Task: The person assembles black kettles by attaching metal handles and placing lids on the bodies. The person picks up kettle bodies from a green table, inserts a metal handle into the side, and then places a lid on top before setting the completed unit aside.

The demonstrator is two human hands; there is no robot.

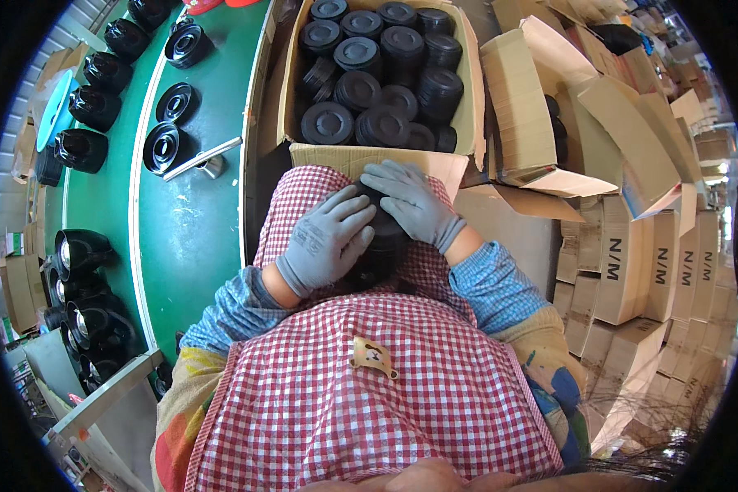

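Here black round part [383, 246] under both gloved hands' grip, on lap.

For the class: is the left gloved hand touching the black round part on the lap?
Touching. The head view shows the left hand pressed flat on the black part.

Black object [383, 242] on the lap, largely covered by left hand [326, 239] and right hand [411, 201]; shape beneath the gloves not discernible. Lower layers of black round parts [361, 53] in the cardboard box [291, 90] concealed by upper ones. Dark housings [86, 254] at left of the green conveyor belt [184, 238] bent and cropped by the fisheye rim. Stacked cartons [656, 271] at right blurred toward the edge.
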